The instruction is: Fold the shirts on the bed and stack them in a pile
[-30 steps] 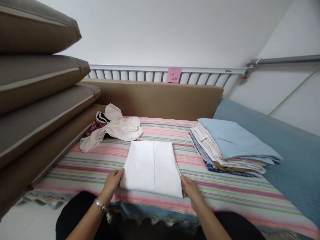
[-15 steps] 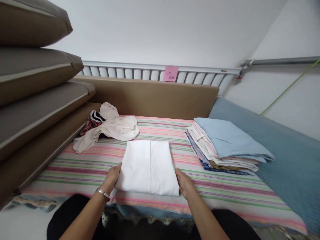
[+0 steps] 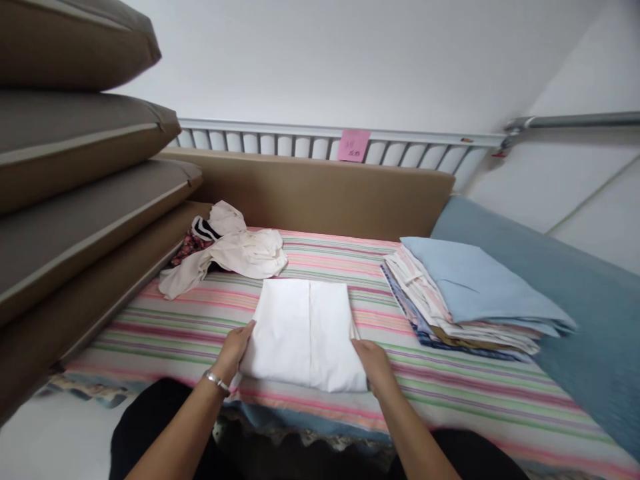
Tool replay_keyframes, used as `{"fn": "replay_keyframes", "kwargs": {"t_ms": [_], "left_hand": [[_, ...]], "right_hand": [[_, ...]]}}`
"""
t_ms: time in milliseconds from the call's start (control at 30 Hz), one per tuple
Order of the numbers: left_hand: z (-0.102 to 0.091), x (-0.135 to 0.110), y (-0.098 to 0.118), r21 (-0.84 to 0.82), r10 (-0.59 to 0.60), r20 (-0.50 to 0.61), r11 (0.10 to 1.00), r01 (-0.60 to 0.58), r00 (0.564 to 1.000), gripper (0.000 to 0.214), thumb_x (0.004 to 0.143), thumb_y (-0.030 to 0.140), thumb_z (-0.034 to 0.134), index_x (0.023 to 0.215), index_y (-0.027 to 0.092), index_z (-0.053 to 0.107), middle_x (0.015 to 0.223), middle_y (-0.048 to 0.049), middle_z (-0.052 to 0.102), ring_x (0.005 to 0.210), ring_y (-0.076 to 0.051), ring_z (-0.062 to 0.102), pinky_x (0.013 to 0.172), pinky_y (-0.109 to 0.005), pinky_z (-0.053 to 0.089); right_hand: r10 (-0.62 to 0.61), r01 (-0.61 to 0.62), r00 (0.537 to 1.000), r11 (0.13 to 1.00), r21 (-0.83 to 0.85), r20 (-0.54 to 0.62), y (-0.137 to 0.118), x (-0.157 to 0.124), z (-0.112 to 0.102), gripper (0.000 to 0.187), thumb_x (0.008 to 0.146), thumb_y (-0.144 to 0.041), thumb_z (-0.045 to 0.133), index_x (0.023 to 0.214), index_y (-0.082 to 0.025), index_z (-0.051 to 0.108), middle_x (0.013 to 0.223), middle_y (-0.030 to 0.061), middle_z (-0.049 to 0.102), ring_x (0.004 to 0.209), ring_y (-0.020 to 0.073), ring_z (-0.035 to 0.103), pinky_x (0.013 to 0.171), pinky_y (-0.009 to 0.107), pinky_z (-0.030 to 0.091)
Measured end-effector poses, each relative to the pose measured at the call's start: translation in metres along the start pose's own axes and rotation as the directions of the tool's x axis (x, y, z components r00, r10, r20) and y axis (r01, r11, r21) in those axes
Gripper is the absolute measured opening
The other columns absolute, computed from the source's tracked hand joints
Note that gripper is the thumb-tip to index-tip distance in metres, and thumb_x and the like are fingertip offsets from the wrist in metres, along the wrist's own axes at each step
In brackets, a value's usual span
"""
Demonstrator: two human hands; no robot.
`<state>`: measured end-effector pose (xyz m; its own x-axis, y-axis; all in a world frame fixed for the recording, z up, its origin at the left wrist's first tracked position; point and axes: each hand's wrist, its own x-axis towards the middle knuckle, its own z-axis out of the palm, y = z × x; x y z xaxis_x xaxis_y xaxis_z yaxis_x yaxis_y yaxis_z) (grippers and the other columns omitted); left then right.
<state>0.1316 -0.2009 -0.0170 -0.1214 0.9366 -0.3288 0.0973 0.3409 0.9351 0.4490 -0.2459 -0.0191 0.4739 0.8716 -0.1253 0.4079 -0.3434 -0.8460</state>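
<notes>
A folded white garment (image 3: 305,333), with a seam down its middle, lies at the front of the striped cloth. My left hand (image 3: 237,350) grips its left edge, thumb on top and the other fingers hidden underneath. At the opposite edge, my right hand (image 3: 371,360) holds on in the same way, its fingertips out of sight. To the right is a stack of folded clothes (image 3: 475,287) with a light blue piece on top. Crumpled cream clothing (image 3: 245,252) lies at the back left, over some dark and flowered fabric.
Brown and grey cushions (image 3: 90,180) are piled high on the left. A long brown cushion (image 3: 310,193) stands along the back, before a white radiator (image 3: 270,143) bearing a pink note (image 3: 354,145). Blue fabric (image 3: 560,287) covers the right side of the striped cloth's (image 3: 450,383) surface.
The whole scene has shifted a little to the right in view. Both hands have closed further over the white garment's side edges, and its surface looks slightly bowed.
</notes>
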Motion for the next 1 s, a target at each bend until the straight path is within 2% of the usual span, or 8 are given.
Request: {"fn": "replay_keyframes", "kwargs": {"t_ms": [167,333,533,633,767,900,967,1000], "left_hand": [[0.002,0.002,-0.004,0.109,0.056,-0.057,0.993,-0.049,0.997,0.047,0.069,0.059,0.051,0.067,0.013,0.062,0.066,-0.0049,0.066,0.061,-0.018,0.057,0.059,-0.028,0.042],[0.008,0.008,-0.009,0.359,0.135,-0.142,0.93,-0.076,0.981,0.033,0.076,0.043,0.051,0.058,0.016,0.056,0.058,-0.0026,0.059,0.058,-0.016,0.052,0.055,-0.026,0.033],[0.012,0.002,-0.007,0.616,0.24,-0.187,0.784,-0.077,0.953,0.028,0.087,0.034,0.04,0.075,0.018,0.059,0.076,-0.0088,0.066,0.071,-0.02,0.059,0.062,-0.028,0.034],[0.015,-0.004,-0.005,0.706,0.244,-0.201,0.707,-0.032,0.949,0.028,0.089,0.033,0.037,0.084,0.017,0.06,0.08,-0.0131,0.068,0.075,-0.023,0.062,0.062,-0.029,0.034],[0.018,-0.006,-0.005,0.776,0.248,-0.194,0.631,-0.006,0.949,0.031,0.09,0.033,0.035,0.09,0.017,0.061,0.08,-0.0138,0.069,0.077,-0.024,0.064,0.062,-0.03,0.036],[0.013,-0.01,0.002,0.808,0.264,-0.182,0.589,-0.009,0.947,0.032,0.09,0.036,0.036,0.089,0.016,0.061,0.08,-0.0131,0.069,0.076,-0.025,0.064,0.063,-0.031,0.04],[0.012,-0.015,0.006,0.819,0.306,-0.175,0.573,-0.034,0.936,0.033,0.091,0.035,0.035,0.1,0.016,0.06,0.09,-0.0133,0.069,0.085,-0.025,0.064,0.071,-0.033,0.042],[0.013,-0.018,0.007,0.83,0.359,-0.148,0.551,-0.082,0.921,0.033,0.091,0.033,0.034,0.107,0.016,0.057,0.098,-0.0135,0.067,0.092,-0.025,0.062,0.078,-0.033,0.042]], "right_hand": [[-0.09,0.082,0.996,0.963,-0.258,-0.017,-0.007,-0.003,-0.002,0.022,0.077,-0.03,0.044,0.063,-0.02,0.058,0.072,0.0074,0.065,0.071,0.0206,0.056,0.064,0.028,0.036],[-0.131,0.116,0.991,0.902,-0.417,-0.008,-0.009,-0.01,0.003,0.021,0.087,-0.027,0.037,0.077,-0.018,0.054,0.076,0.0091,0.064,0.067,0.0198,0.055,0.061,0.028,0.031],[-0.14,0.091,0.99,0.725,-0.683,-0.016,-0.007,-0.015,0.006,0.026,0.094,-0.028,0.03,0.09,-0.016,0.053,0.078,0.0088,0.066,0.066,0.0182,0.06,0.055,0.027,0.029],[-0.122,0.069,0.992,0.682,-0.728,-0.021,-0.004,-0.018,0.009,0.026,0.095,-0.026,0.029,0.092,-0.015,0.053,0.077,0.0098,0.067,0.069,0.0202,0.063,0.054,0.027,0.029],[-0.108,0.058,0.994,0.68,-0.731,-0.021,-0.002,-0.021,0.014,0.027,0.095,-0.025,0.028,0.095,-0.014,0.053,0.078,0.0115,0.068,0.07,0.0217,0.065,0.054,0.027,0.033],[-0.09,0.06,0.996,0.688,-0.723,-0.002,-0.003,-0.018,0.008,0.029,0.094,-0.026,0.027,0.093,-0.015,0.054,0.078,0.0118,0.068,0.071,0.0225,0.065,0.057,0.029,0.038],[-0.074,0.055,0.997,0.691,-0.72,0.005,-0.006,-0.02,0.002,0.029,0.093,-0.026,0.028,0.093,-0.016,0.056,0.078,0.0109,0.068,0.07,0.0232,0.065,0.059,0.031,0.041],[-0.103,0.072,0.995,0.691,-0.719,0.001,-0.009,-0.022,0.0,0.029,0.092,-0.025,0.029,0.096,-0.016,0.056,0.081,0.0112,0.068,0.073,0.0237,0.065,0.062,0.032,0.042]]}}
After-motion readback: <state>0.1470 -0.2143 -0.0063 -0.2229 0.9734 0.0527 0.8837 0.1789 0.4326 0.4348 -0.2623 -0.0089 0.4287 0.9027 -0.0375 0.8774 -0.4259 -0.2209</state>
